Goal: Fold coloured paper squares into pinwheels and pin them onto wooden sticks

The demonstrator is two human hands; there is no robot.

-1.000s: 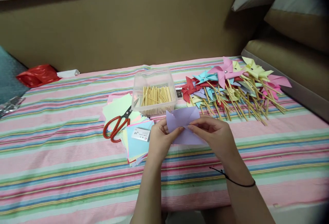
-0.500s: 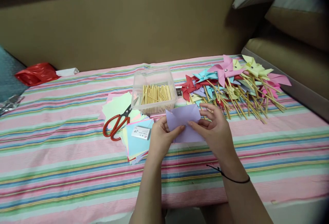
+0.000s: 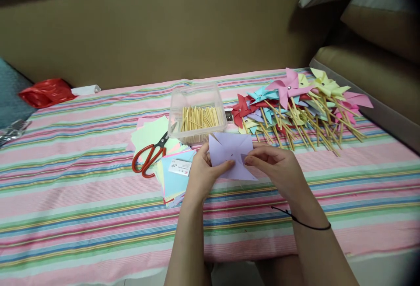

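Note:
A purple paper square (image 3: 226, 146) is held up over the striped cloth, with slits cut in from its corners and a small dark hole near its middle. My left hand (image 3: 205, 172) grips its left side, thumb on the front and fingers behind. At the right edge my right hand (image 3: 274, 163) pinches the paper between thumb and fingers; a black cord circles that wrist. Just beyond the paper stands a clear plastic box (image 3: 197, 136) of short wooden sticks (image 3: 200, 117).
Left of the box lie red-handled scissors (image 3: 149, 159) on coloured paper sheets (image 3: 177, 183), with a small white card (image 3: 180, 167) on top. Finished paper pinwheels (image 3: 292, 89) on sticks are heaped at right. A red plastic bag (image 3: 47, 93) lies far left. A sofa back (image 3: 147, 36) rises behind.
My right thumb has moved off the paper's centre to its right edge, uncovering the hole and the slits. The right hand has turned and shifted slightly right; the left keeps its hold.

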